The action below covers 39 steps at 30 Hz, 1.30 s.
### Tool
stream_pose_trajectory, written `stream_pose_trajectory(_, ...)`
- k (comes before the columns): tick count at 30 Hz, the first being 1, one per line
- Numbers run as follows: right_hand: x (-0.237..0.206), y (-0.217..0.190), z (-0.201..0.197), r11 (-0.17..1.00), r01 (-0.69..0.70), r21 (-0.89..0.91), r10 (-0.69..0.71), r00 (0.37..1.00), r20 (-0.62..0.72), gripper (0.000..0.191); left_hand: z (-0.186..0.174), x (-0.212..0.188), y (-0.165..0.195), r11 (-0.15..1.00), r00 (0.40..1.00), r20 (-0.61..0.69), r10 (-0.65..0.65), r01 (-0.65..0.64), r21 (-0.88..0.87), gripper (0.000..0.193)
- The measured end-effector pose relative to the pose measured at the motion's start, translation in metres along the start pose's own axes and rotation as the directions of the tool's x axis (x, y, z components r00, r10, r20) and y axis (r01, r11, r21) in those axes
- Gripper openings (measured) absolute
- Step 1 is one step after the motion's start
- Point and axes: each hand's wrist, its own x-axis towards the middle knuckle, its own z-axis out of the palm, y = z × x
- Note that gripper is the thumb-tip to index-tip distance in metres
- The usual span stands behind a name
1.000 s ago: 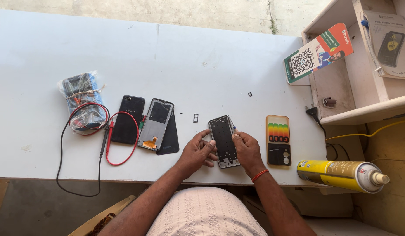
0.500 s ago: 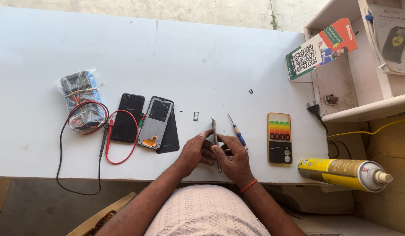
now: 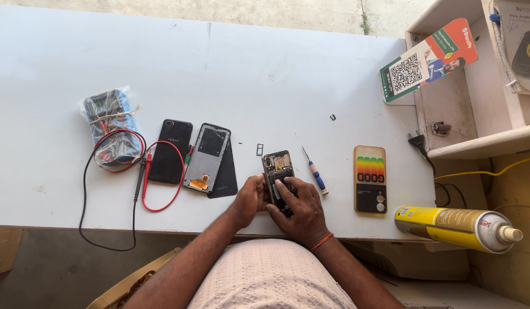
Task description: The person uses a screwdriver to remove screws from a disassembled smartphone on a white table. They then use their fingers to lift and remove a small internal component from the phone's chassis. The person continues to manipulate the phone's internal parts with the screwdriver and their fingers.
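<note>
Both forearms come up from the bottom centre of the frame and converge at the lower middle of the white table [image 3: 162,68]; left hand [image 3: 250,197] curled, fingers wrapped round the left edge of the opened phone [image 3: 278,171], gripping it; right hand [image 3: 302,209] laid over the phone's lower half, index fingertip pressed on the exposed insides, other fingers bent beneath; orange band on the right wrist; phone lies face down, back off, circuit parts showing, its top end sticking out above both hands, lower end hidden under the right palm; hands sit close to the near table edge, little room below them; wide bare tabletop above, toward the upper centre and upper left; just right of the phone a small blue-handled screwdriver [image 3: 315,171], not touched; further right a colourful phone case [image 3: 370,178]; yellow spray can [image 3: 456,229] at lower right, overhanging the edge; left of the hands a phone frame on a dark back cover [image 3: 206,157], a black phone [image 3: 170,150], red and black probe leads [image 3: 142,177], and a plastic-wrapped meter [image 3: 109,123]; tiny SIM tray [image 3: 259,149] just above the phone.
</note>
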Motion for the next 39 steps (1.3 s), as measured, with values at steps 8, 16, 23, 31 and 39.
stream_pose_trajectory(8,-0.009,0.007,0.014,0.993,0.003,-0.115,-0.001,1.0,0.019,0.06,-0.003,0.001,0.002,0.998,1.0,0.002,0.005,-0.005,-0.059,0.049)
stream_pose_trajectory(16,-0.009,0.011,0.017,0.996,-0.074,-0.052,0.074,0.997,-0.004,0.063,0.002,-0.004,0.011,0.999,0.999,-0.025,-0.031,0.032,0.025,0.042)
stream_pose_trajectory(23,-0.009,0.013,0.018,0.995,-0.092,-0.031,0.093,0.996,0.006,0.063,-0.004,0.0,0.005,0.998,0.999,0.041,0.005,-0.002,-0.055,0.034)
stream_pose_trajectory(31,-0.008,0.012,0.016,0.989,-0.137,0.057,0.137,0.991,0.009,0.073,-0.001,-0.003,0.014,0.999,0.999,0.024,-0.03,0.031,-0.032,0.039)
stream_pose_trajectory(39,-0.006,0.011,0.013,0.982,-0.162,0.097,0.163,0.987,0.007,0.087,-0.001,-0.004,0.012,0.999,0.999,0.02,-0.033,0.034,-0.015,0.037)
